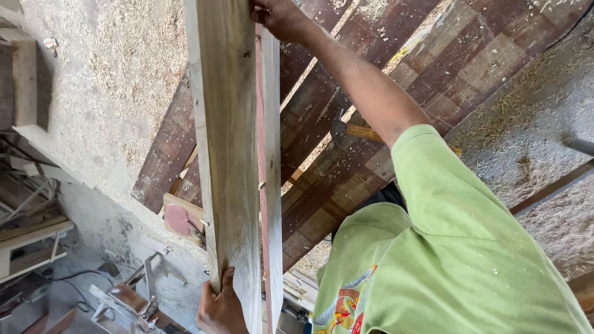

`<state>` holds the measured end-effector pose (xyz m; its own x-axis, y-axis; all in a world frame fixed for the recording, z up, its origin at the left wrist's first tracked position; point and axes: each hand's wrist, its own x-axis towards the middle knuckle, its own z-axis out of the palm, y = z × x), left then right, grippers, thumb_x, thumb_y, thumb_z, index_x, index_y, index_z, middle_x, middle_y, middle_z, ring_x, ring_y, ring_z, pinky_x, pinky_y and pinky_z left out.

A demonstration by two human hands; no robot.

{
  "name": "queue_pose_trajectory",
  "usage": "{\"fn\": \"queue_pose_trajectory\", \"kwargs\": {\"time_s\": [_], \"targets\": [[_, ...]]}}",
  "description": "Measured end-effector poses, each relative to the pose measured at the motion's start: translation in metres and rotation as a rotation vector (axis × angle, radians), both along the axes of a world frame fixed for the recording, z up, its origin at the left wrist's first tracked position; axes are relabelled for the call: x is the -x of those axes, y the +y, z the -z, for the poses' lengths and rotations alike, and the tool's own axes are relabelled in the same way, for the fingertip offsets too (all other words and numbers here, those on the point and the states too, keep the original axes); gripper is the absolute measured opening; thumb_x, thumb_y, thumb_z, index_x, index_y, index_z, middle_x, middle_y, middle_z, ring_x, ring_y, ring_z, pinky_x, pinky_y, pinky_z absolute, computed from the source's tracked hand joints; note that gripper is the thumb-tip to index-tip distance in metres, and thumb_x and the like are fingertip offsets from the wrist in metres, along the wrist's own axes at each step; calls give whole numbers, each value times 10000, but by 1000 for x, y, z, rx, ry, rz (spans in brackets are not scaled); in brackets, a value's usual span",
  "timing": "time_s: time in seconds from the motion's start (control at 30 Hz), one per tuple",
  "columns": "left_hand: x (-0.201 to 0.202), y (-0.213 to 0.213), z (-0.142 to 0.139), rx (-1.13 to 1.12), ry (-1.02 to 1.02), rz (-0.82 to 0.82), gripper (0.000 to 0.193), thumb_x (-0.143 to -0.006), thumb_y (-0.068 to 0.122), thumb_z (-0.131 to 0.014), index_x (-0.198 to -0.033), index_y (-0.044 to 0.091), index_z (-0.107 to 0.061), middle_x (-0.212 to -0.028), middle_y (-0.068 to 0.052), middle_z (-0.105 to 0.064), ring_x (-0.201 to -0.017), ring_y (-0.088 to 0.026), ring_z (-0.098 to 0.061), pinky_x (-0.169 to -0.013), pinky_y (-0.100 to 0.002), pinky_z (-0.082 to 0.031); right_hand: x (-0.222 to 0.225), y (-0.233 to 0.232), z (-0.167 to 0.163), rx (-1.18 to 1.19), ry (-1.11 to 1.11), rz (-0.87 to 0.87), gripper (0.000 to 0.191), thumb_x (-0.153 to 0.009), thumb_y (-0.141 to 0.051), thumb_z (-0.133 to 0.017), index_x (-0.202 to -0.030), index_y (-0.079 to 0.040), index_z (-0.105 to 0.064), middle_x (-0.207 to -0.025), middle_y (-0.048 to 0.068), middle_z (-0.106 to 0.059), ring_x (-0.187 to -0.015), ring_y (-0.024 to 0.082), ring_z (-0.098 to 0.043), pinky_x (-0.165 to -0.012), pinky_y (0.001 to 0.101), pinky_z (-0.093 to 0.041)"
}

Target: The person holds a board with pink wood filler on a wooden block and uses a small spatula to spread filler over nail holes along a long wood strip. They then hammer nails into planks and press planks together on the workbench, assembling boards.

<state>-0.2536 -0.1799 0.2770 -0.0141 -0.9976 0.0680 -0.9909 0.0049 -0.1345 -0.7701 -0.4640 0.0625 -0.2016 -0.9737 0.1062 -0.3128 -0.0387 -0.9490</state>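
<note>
A long pale wooden plank [226,154] runs from the top of the view to the bottom, with a thinner plank [271,154] with a reddish face pressed against its right side. My right hand [281,18] is closed on the far end of the planks at the top; its arm comes out of a green sleeve. At the bottom, my left hand [219,306] clasps the near end of the pale plank. Both planks are held above a work surface of dark reddish boards [322,80].
A hammer [346,130] with a wooden handle lies on the dark boards beside my right arm. Sawdust covers the concrete floor [117,68]. Wood offcuts [28,80] and a metal tool [133,297] sit at the left. A small board with a pinkish patch [180,218] lies near the planks.
</note>
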Motion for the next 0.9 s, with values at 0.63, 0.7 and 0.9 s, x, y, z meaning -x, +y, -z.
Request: {"fn": "queue_pose_trajectory", "kwargs": {"time_s": [0.63, 0.7, 0.9], "targets": [[-1, -3, 4, -25, -19, -18, 531, -787, 584, -837, -820, 81, -671, -614, -140, -593, -516, -320, -564, -506, -426, -448, -2, 0, 6, 19, 10, -51, 115, -1084, -131, -599, -1139, -40, -642, -948, 121, -691, -807, 175, -637, -703, 330, -539], [1, -2, 2, -22, -37, -22, 539, -781, 590, -837, -812, 79, -668, -610, -143, -589, -526, -327, -565, -507, -431, -446, -1, 4, -4, 0, 63, -31, 117, -1084, -163, -618, -1129, -64, -660, -978, 114, -718, -851, 172, -661, -734, 357, -545], [4, 1, 0, -58, -31, -84, 548, -811, 596, -832, -773, 80, -652, -591, -142, -577, -523, -337, -552, -524, -443, -445, 3, 10, -11, -122, -100, -131, 280, -1122, -312, -579, -1228, -56, -615, -1074, 139, -698, -943, 193, -651, -790, 417, -526]]}}
